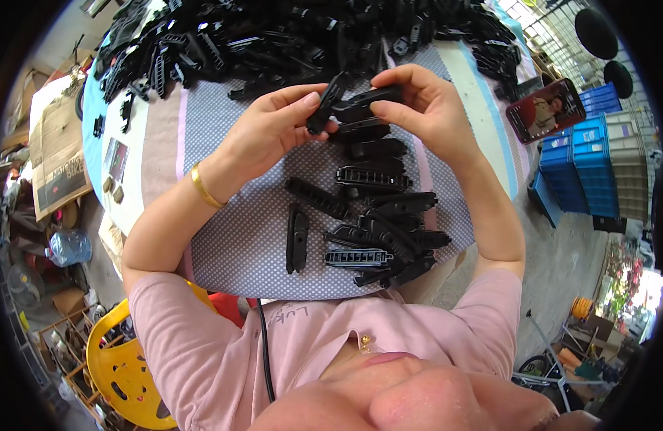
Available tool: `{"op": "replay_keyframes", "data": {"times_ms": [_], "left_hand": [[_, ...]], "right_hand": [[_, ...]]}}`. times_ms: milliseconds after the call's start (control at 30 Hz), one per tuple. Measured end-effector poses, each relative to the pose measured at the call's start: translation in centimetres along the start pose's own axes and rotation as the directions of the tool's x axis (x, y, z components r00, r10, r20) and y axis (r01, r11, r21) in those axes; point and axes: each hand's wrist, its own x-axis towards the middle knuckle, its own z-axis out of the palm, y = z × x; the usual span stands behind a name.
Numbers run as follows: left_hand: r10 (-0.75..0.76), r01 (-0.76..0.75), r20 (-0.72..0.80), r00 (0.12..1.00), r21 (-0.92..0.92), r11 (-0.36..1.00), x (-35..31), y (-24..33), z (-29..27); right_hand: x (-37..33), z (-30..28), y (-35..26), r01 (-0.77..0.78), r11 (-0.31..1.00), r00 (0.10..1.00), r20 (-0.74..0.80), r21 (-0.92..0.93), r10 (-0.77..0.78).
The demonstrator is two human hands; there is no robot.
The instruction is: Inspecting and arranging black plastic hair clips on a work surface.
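Observation:
Over the middle of the table, my left hand (281,126) pinches a black plastic part (327,104) between thumb and fingers, tilted upward. A second black plastic piece (360,104), long and smooth, is gripped by my right hand (428,108) at its right end. The two pieces almost meet; whether they touch I cannot tell. Below my hands, several similar black parts form a loose column, among them a ribbed part (374,177) and a slotted part (356,258) near the front edge. Two more, a slanted piece (317,197) and an upright piece (297,238), lie to the left.
A big heap of black parts (274,47) covers the far side of the cloth-covered table (238,244). A phone (545,110) with a lit screen stands at the right edge. Beyond are stacked blue crates (586,161). A yellow chair (123,373) is at the lower left.

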Motion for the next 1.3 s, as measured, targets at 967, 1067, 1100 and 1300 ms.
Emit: {"op": "replay_keyframes", "data": {"times_ms": [967, 1067, 1100, 1300], "left_hand": [[0.406, -0.355, 0.233, 0.884, 0.899, 0.257, -1.9, 0.9, 2.3], [0.457, -0.462, 0.38, 0.804, 0.883, 0.078, -1.8, 0.7, 2.3], [0.465, -0.498, 0.429, 0.774, 0.867, 0.029, -1.7, 0.7, 2.3], [0.446, -0.502, 0.428, 0.786, 0.863, 0.055, -2.1, 0.9, 2.4]], "right_hand": [[-0.4, 1.5, 0.3, 0.451, 0.592, 0.855, 0.132, -0.668, -0.502], [0.0, 1.2, 0.8, 0.512, 0.578, 0.832, 0.202, -0.635, -0.516], [-0.3, 1.3, 0.7, 0.48, 0.578, 0.86, 0.225, -0.66, -0.457], [-0.9, 1.3, 0.4, 0.495, 0.526, 0.845, 0.241, -0.691, -0.478]]}}
